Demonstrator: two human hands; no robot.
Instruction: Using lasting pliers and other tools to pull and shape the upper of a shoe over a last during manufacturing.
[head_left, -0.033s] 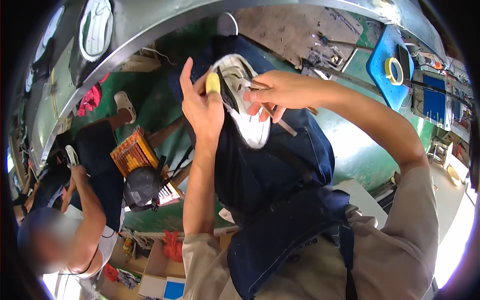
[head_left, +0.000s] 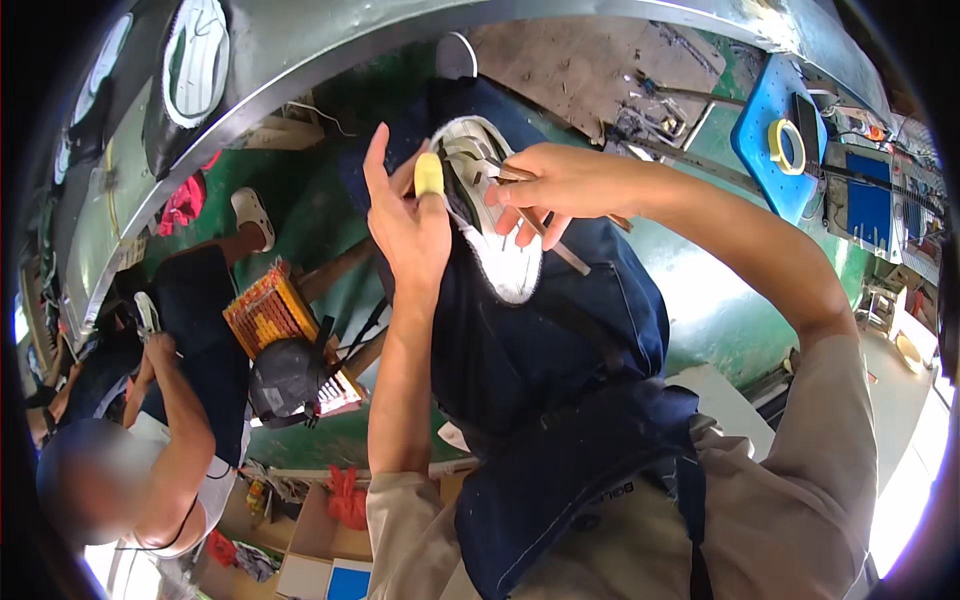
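A white shoe (head_left: 507, 255) lies lengthwise over my navy-aproned lap, its dark inside showing along the left. My left hand (head_left: 410, 225) grips its left edge, with one finger raised. A yellow finger cover (head_left: 429, 174) sits on a digit of that hand, beside a pale strip at the shoe's rim. Over the shoe's right side, my right hand (head_left: 545, 190) is closed around a thin flat brownish tool (head_left: 568, 256), whose end slants out below the fingers. The tool's exact kind and its working tip are unclear.
A metal bench edge (head_left: 300, 70) curves across the top left, with another white shoe (head_left: 196, 65) there. A co-worker (head_left: 185, 400) sits at lower left near an orange-and-yellow seat (head_left: 268, 312). At right stands a blue stool (head_left: 775, 135) bearing a tape roll (head_left: 786, 147).
The whole view has shifted slightly. Both hands keep nearly the same grip, and the shoe has hardly moved between them.
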